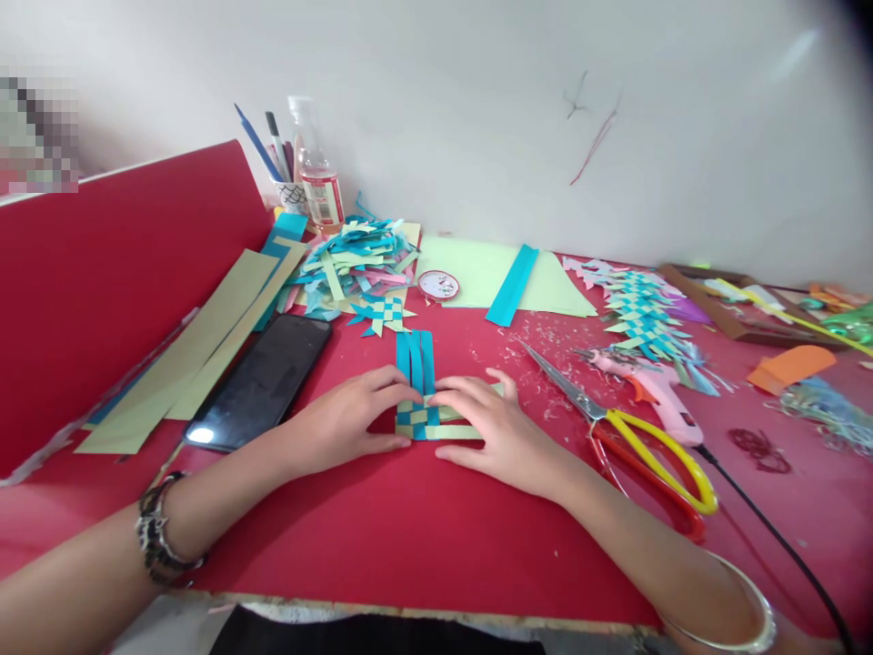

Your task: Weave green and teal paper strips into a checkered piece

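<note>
A small weave of blue and pale green paper strips point(417, 418) lies flat on the red tabletop in front of me. Its long blue strips point(415, 359) run away from me, while pale green ends point(454, 433) stick out to the right. My left hand point(358, 409) holds the weave's left side, with fingertips on its far part and the thumb at its near corner. From the right, my right hand point(495, 423) bends over the weave, gripping it between fingertips on top and the thumb by the near edge. It partly hides the green ends.
Scissors point(593, 409) and a pink glue gun point(647, 387) with a cord lie right. A phone point(263, 382) and long paper strips point(184, 355) lie left. Behind are a heap of cut strips point(361, 259), a woven star piece point(383, 314), a bottle point(320, 182) and green sheets point(470, 264).
</note>
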Demonstrator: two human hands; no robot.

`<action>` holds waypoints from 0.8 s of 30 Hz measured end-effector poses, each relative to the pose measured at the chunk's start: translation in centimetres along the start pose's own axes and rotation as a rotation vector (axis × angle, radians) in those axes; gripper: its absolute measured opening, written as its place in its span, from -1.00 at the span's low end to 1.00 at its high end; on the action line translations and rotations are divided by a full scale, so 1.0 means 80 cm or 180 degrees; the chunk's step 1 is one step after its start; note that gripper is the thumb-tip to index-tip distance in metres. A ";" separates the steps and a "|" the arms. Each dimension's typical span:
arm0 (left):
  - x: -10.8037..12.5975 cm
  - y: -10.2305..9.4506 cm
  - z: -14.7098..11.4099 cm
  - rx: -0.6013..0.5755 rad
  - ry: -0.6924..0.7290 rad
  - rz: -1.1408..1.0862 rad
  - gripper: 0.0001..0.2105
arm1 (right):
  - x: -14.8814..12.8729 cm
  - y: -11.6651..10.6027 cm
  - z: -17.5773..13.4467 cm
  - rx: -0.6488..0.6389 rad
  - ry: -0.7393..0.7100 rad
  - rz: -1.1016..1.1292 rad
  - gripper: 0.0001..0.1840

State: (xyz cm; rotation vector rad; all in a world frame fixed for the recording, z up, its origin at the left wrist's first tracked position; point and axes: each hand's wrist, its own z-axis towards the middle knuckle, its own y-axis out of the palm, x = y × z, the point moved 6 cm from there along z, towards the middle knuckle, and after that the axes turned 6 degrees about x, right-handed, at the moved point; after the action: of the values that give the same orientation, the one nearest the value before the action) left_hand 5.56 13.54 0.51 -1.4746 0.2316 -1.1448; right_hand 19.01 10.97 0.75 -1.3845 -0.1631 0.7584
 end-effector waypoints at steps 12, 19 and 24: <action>0.000 -0.002 0.001 0.0084 0.0197 0.0332 -0.75 | -0.002 0.000 0.004 0.0170 -0.0039 0.0074 -0.73; 0.000 -0.001 0.000 0.0009 0.0159 0.0378 -0.75 | -0.002 -0.005 0.003 0.0156 -0.0032 0.0066 -0.69; 0.003 -0.006 -0.001 0.0112 0.0240 0.0363 -0.71 | 0.008 -0.021 0.002 0.0658 0.0243 -0.0044 -0.80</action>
State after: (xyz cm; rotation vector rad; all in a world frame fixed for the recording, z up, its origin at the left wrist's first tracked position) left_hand 5.42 13.40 1.00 -1.3712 0.3418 -1.1079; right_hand 20.07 11.46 2.10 -1.2123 -0.0331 0.6899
